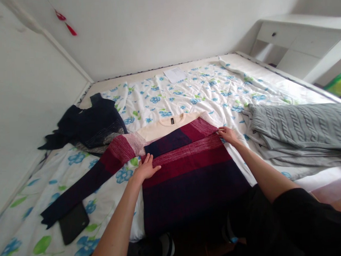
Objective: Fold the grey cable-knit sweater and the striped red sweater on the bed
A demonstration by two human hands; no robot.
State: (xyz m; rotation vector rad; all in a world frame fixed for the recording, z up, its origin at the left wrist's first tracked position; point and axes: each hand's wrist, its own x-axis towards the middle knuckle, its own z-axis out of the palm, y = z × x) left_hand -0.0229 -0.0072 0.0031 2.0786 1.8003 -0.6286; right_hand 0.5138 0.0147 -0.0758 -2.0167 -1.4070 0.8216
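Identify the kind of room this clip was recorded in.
Probably a bedroom: a bed with a floral sheet fills the view, a white desk or dresser stands beyond it, and folded grey knitwear lies on top.

Striped sweater (186,172): knitted cloth, matt, mottled bands. Grey garments (301,127): cable-knit cloth, rough. Bedsheet (106,205): printed cloth, matt, wrinkled.

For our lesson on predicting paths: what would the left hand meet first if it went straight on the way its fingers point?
The left hand would probably meet the folded sleeve near its dark cuff; whether they already touch is unclear.
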